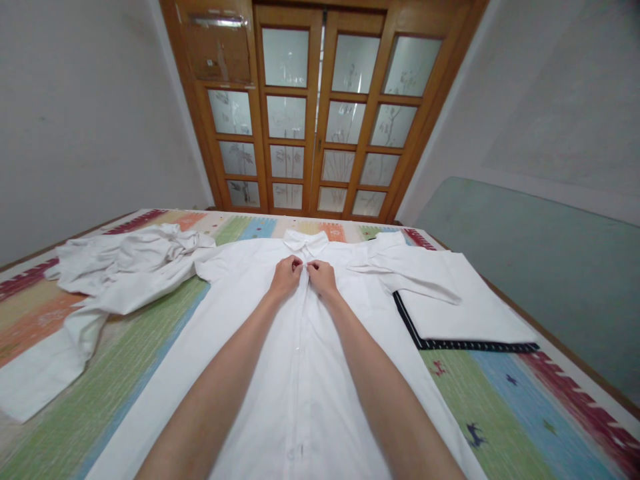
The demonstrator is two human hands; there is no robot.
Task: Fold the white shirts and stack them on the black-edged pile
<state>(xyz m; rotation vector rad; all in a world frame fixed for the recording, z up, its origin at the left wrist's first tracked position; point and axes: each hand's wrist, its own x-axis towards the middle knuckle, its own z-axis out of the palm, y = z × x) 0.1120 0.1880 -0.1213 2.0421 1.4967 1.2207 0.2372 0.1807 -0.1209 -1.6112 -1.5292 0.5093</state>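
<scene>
A white button-up shirt [250, 333] lies spread front-up on a bed, collar [305, 241] at the far end. My left hand [286, 275] and my right hand [321, 276] meet just below the collar. Both have their fingers pinched closed on the shirt's button placket [299, 360]. What sits between the fingertips is too small to make out. My forearms stretch over the shirt's middle.
A crumpled white garment [120, 263] lies at the left. A folded white cloth [470, 310] with a dark patterned border rests at the right. The striped multicoloured bedcover [505, 400] lies underneath. Wooden glass-paned doors [320, 113] stand beyond the bed, and a wall runs along the right.
</scene>
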